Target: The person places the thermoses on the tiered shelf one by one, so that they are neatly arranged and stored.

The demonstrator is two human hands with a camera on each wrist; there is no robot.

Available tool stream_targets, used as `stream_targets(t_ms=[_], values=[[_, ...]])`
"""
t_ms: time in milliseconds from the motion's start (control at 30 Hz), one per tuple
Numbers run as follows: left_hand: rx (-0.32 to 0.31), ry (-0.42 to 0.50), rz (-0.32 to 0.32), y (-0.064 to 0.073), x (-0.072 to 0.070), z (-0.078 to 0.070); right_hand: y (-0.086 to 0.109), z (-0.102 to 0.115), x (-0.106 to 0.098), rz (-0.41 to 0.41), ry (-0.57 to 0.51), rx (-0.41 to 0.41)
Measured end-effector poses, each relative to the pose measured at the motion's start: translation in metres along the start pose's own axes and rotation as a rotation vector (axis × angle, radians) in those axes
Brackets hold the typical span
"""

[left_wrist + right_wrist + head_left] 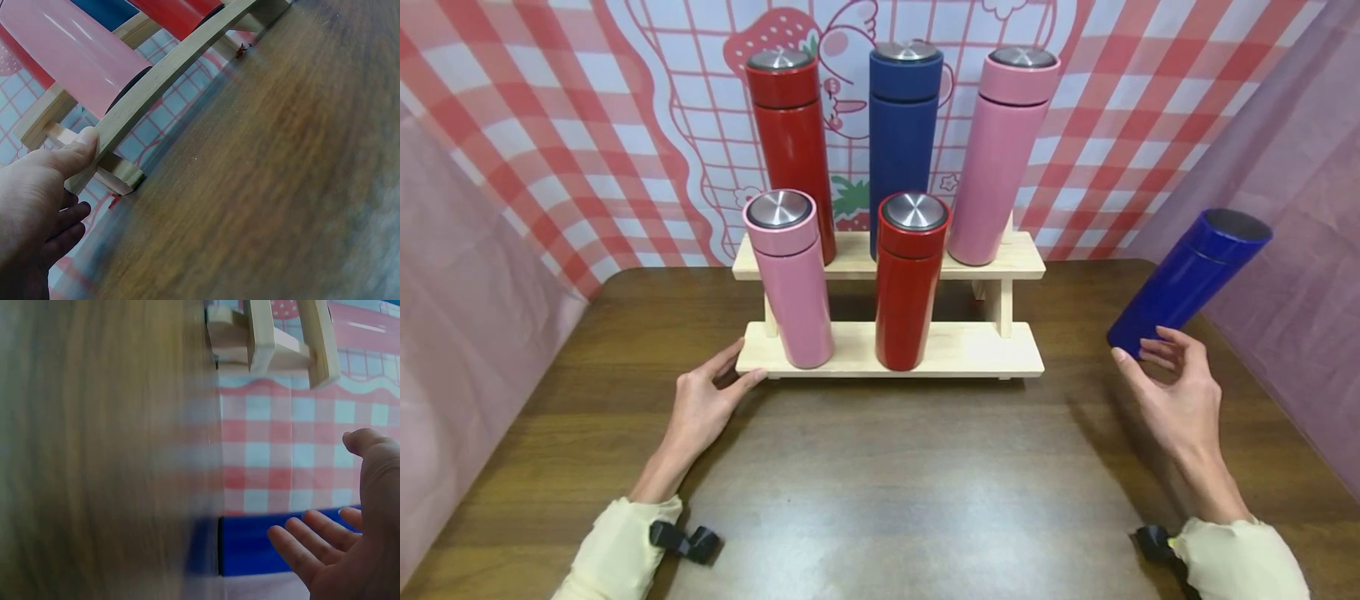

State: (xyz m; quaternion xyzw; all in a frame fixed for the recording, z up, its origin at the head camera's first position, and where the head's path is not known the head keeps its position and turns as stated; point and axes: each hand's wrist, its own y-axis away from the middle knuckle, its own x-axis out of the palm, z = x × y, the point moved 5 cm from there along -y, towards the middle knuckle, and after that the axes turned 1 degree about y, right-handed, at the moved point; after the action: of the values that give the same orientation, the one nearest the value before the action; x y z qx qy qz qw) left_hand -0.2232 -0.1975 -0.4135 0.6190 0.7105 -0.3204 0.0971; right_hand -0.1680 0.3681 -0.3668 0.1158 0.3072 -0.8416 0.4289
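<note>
A two-tier wooden stand (970, 350) holds several thermos flasks. On its upper shelf are a red flask (790, 150), a dark blue flask (901, 146) and a pink flask (1000, 158). The lower shelf carries a pink flask (793, 292) on the left and a red flask (912, 292) near the middle. My left hand (703, 404) pinches the left end of the lower shelf, thumb on its front edge in the left wrist view. At the right, a bright blue flask (1187, 279) stands on the table. Beside its base my right hand (1183, 400) is spread, holding nothing.
The stand sits toward the back of a brown wooden table (850, 483). Behind it hangs a red-and-white checked cloth (1120, 125). Pale pink curtains (1292, 250) flank both sides. Each sleeve has a black camera strap at the wrist.
</note>
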Motion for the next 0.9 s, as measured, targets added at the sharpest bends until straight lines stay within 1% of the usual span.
stream_targets(t_ms=[133, 267, 567, 767, 900], values=[[-0.006, -0.004, 0.0, 0.0, 0.0, 0.001, -0.005, -0.01, -0.007, -0.015, 0.064, 0.078], [-0.008, -0.003, -0.001, 0.0, 0.0, 0.001, -0.007, -0.016, -0.012, -0.026, 0.087, 0.122], [0.004, 0.006, 0.0, 0.0, 0.0, -0.001, -0.012, -0.023, -0.019, -0.031, 0.115, 0.17], [-0.008, 0.001, -0.001, 0.0, 0.0, -0.001, -0.021, -0.033, -0.023, -0.001, 0.127, 0.22], [-0.006, 0.003, 0.0, 0.0, 0.0, -0.001, -0.027, -0.037, -0.024, 0.012, 0.133, 0.224]])
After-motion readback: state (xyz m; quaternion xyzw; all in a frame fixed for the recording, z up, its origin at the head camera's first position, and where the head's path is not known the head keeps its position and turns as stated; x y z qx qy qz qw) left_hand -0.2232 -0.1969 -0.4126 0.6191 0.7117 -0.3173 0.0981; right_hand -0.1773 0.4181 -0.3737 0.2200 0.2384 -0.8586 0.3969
